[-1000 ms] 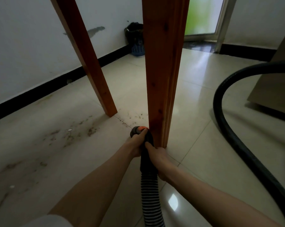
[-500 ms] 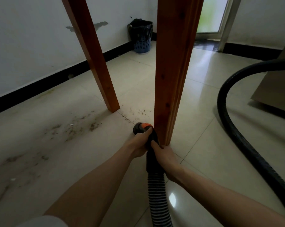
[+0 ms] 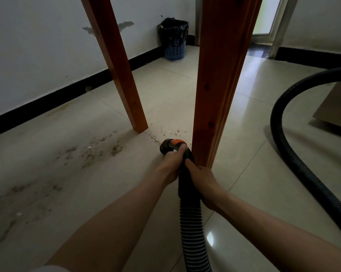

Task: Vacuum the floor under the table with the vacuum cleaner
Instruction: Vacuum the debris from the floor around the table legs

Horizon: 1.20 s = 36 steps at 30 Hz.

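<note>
Both of my hands grip the black end of the vacuum hose low over the tiled floor. My left hand holds it near the nozzle, which has an orange band and sits just left of the near wooden table leg. My right hand holds the tube just behind, beside the foot of that leg. Dark crumbs and dust lie scattered on the tiles left of the nozzle, toward the far table leg.
The ribbed black hose loops across the floor at the right. A blue bin with a black bag stands in the far corner. A white wall with a black skirting runs along the left. A beige cabinet corner sits at the right edge.
The view has drifted a little so the table legs sit further right and the bin shows fully. The nozzle stays by the near leg, with both hands holding as before.
</note>
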Tool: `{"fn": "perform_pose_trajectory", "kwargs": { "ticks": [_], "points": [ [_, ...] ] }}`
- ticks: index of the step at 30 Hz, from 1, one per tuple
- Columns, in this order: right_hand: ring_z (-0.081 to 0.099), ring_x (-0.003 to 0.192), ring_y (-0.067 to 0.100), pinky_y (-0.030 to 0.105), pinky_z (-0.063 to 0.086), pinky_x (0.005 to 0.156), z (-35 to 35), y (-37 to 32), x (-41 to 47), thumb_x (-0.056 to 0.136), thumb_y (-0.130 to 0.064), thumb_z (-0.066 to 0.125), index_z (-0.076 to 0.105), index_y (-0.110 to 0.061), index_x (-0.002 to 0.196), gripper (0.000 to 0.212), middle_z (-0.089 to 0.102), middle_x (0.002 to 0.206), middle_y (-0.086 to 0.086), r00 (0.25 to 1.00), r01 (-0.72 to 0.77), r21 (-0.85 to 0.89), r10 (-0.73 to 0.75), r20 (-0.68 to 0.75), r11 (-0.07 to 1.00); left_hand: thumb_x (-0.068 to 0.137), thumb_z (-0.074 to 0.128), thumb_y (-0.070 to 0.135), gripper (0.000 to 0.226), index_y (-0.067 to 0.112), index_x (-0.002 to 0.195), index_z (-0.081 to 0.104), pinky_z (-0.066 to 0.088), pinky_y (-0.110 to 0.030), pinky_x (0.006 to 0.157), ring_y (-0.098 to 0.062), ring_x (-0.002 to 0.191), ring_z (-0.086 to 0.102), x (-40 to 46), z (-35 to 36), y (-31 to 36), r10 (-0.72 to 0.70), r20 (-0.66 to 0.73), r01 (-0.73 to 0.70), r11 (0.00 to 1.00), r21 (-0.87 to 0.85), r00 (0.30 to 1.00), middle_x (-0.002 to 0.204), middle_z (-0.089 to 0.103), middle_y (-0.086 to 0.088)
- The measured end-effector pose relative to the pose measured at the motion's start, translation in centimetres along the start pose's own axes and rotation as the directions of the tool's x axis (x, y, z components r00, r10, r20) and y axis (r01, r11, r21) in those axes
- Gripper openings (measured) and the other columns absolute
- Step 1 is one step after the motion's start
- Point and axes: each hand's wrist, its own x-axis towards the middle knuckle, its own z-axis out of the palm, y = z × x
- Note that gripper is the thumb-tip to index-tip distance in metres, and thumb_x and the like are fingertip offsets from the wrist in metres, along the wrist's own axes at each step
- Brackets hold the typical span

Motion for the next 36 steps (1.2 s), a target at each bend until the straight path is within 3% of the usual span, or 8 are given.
{"fn": "perform_pose_trajectory", "kwargs": {
  "ticks": [2,7,17,21,25,28,31,36],
  "points": [
    [0.065,0.075,0.024,0.037,0.056,0.077,0.1,0.2,0.4,0.098,-0.035,0.047,0.053,-0.01,0.091,0.027,0.062,0.084,0.01,1.0,-0.02,-0.017,0.02,0.006,1.0,0.098,0.046,0.035,0.055,-0.004,0.136,0.039,0.048,-0.035,0.085,-0.032,0.108,0.057,0.1,-0.2,-0.3,-0.033,-0.013,0.033,0.999,-0.006,0.999,0.12,0.057,-0.019],
    [0.065,0.083,0.027,0.04,0.055,0.085,0.1,0.4,1.4,0.097,-0.037,0.047,0.053,-0.013,0.086,0.027,0.062,0.086,0.01,1.0,-0.01,-0.056,0.009,-0.013,0.998,0.098,0.045,0.034,0.061,-0.003,0.144,0.029,0.045,-0.034,0.09,-0.033,0.118,0.052,0.5,-0.4,-0.1,-0.048,0.029,0.05,0.996,-0.08,0.998,0.135,0.048,-0.02],
    [0.06,0.073,0.017,0.023,0.05,0.063,0.9,-0.9,3.6,0.099,-0.035,0.045,0.049,-0.017,0.079,0.027,0.059,0.083,0.005,1.0,-0.003,-0.077,0.003,0.006,0.997,0.098,0.046,0.028,0.047,-0.005,0.131,0.045,0.046,-0.036,0.089,-0.034,0.116,0.053,2.0,-1.7,0.7,-0.048,0.028,0.051,0.989,-0.14,0.998,0.129,0.053,-0.021],
    [0.063,0.079,0.022,0.033,0.054,0.077,1.6,-0.8,4.6,0.098,-0.036,0.045,0.052,-0.014,0.081,0.029,0.06,0.083,0.007,1.0,0.01,-0.088,-0.012,-0.018,0.996,0.099,0.045,0.029,0.046,-0.003,0.131,0.045,0.048,-0.036,0.085,-0.034,0.113,0.056,2.4,-1.7,1.1,-0.046,0.03,0.049,0.99,-0.134,0.998,0.127,0.055,-0.021],
    [0.061,0.076,0.02,0.032,0.052,0.075,1.9,-1.2,5.6,0.098,-0.037,0.045,0.052,-0.011,0.093,0.027,0.06,0.083,0.007,0.999,0.013,-0.073,-0.016,-0.033,0.997,0.098,0.046,0.03,0.045,-0.003,0.129,0.048,0.05,-0.033,0.076,-0.028,0.093,0.06,2.9,-1.8,1.6,-0.032,0.016,0.034,0.991,-0.126,0.999,0.12,0.059,-0.02],
    [0.064,0.083,0.027,0.037,0.054,0.082,1.8,-1.4,6.2,0.098,-0.036,0.046,0.053,-0.009,0.093,0.028,0.062,0.088,0.012,1.0,0.011,-0.04,-0.011,0.003,0.999,0.097,0.048,0.028,0.043,-0.003,0.127,0.048,0.051,-0.034,0.079,-0.025,0.087,0.061,3.5,-2.0,1.7,-0.015,0.003,0.015,0.989,-0.148,1.0,0.106,0.062,-0.016],
    [0.065,0.091,0.037,0.049,0.053,0.09,1.6,-1.5,6.5,0.096,-0.036,0.049,0.055,-0.007,0.089,0.03,0.064,0.093,0.02,0.999,-0.013,0.008,0.013,0.044,1.0,0.097,0.048,0.026,0.042,-0.004,0.126,0.048,0.05,-0.037,0.087,-0.029,0.098,0.061,4.2,-2.1,1.4,0.004,-0.002,-0.004,0.988,-0.156,1.0,0.105,0.061,-0.016],
    [0.066,0.084,0.033,0.046,0.055,0.087,2.1,-1.5,7.3,0.098,-0.038,0.046,0.055,-0.006,0.094,0.034,0.065,0.089,0.017,1.0,0.003,-0.005,-0.003,0.029,1.0,0.097,0.048,0.029,0.039,-0.002,0.121,0.053,0.051,-0.028,0.062,-0.021,0.074,0.06,4.7,-2.0,1.6,0.031,-0.013,-0.032,0.993,-0.115,0.999,0.085,0.06,-0.01]
  ]
}}
